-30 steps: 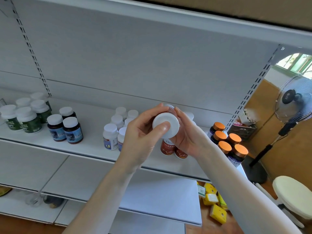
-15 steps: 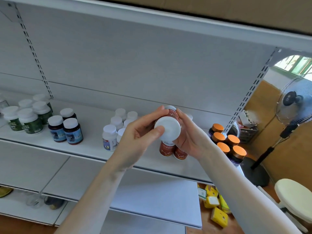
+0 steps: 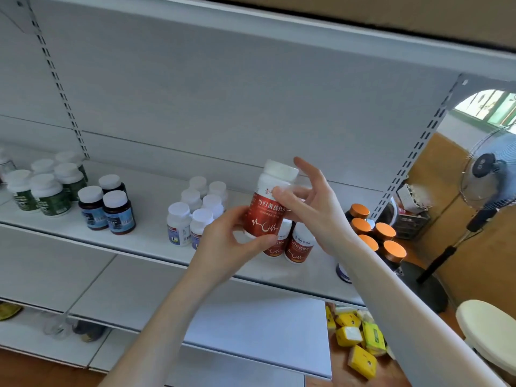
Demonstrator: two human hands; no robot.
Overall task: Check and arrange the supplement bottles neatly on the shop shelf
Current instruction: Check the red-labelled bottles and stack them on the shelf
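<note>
The left hand (image 3: 230,248) curls its fingers round the base of the red-labelled bottle (image 3: 265,216) above the shelf (image 3: 150,243), the right hand (image 3: 317,216) touching it with the thumb, fingers spread wide.

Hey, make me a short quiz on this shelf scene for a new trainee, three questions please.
1. True or false: the red-labelled white plastic bottle with a white cap, the one in hand, stands on the white metal shelf.
2. Which hand grips its base? A: left. B: right. C: neither.
3. How many orange-capped dark jars show at the shelf's right end?
Key: 1 false, it is held above the shelf. 2 A: the left hand grips it; the right hand touches its upper part. 3 five.
</note>
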